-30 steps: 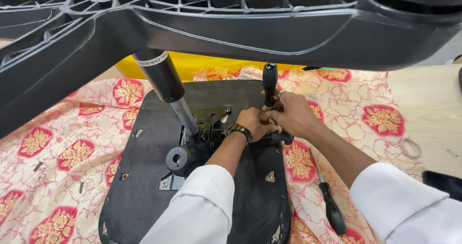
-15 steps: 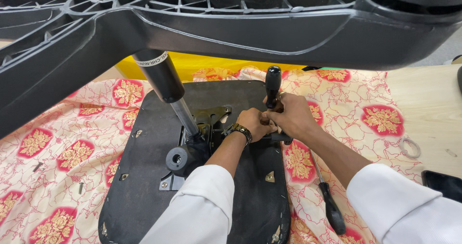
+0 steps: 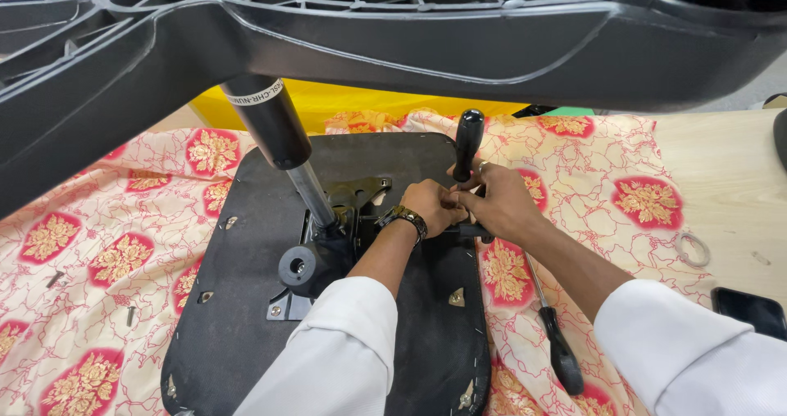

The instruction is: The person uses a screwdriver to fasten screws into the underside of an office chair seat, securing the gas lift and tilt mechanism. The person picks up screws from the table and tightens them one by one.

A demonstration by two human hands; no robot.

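Both hands met over the black seat underside (image 3: 246,301), beside its metal mechanism (image 3: 344,211); the left hand (image 3: 430,205) was clenched on something hidden, and the right hand (image 3: 500,203) gripped the black lever (image 3: 467,144). The glossy cylinder (image 3: 266,121) bore a white label band. A screwdriver (image 3: 557,342) lay right of the seat on floral cloth (image 3: 123,219).

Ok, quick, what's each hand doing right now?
Left hand: fingers pinched shut on a small part at the chair mechanism; the part is hidden.
Right hand: closed around the black lever near its base.
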